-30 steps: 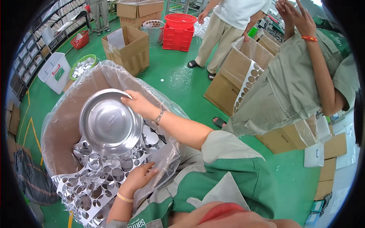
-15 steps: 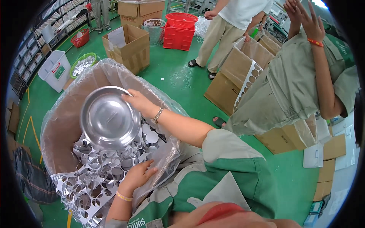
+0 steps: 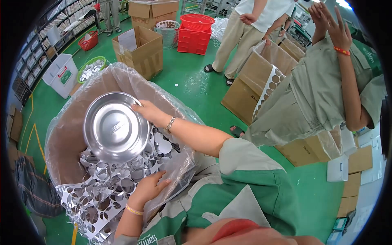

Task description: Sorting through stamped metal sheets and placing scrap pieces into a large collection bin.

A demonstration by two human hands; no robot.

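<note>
A round, shallow stainless steel basin (image 3: 116,130) hangs tilted over the large liner-covered carton, its shiny inside facing up. Pinched at its right rim is my right hand (image 3: 151,113), with a chain bracelet on the wrist. My left hand (image 3: 150,187), a yellow band on its wrist, is open at the carton's near edge, beside the clear plastic liner (image 3: 175,173). Silvery scrap sheets (image 3: 106,190) punched with round holes heap up under the basin and spill over the near left side. Loose discs (image 3: 163,147) lie among them.
Around the green floor stand cardboard boxes (image 3: 141,55), a red crate (image 3: 192,41), a white bin (image 3: 61,75) and a green basket of discs (image 3: 90,70). A co-worker (image 3: 310,90) with raised hands stands close on the right; another person (image 3: 245,36) stands farther back.
The basin has shifted slightly left and tilted a little in my right hand. My left hand stays in place. The person farther back has moved a hand.
</note>
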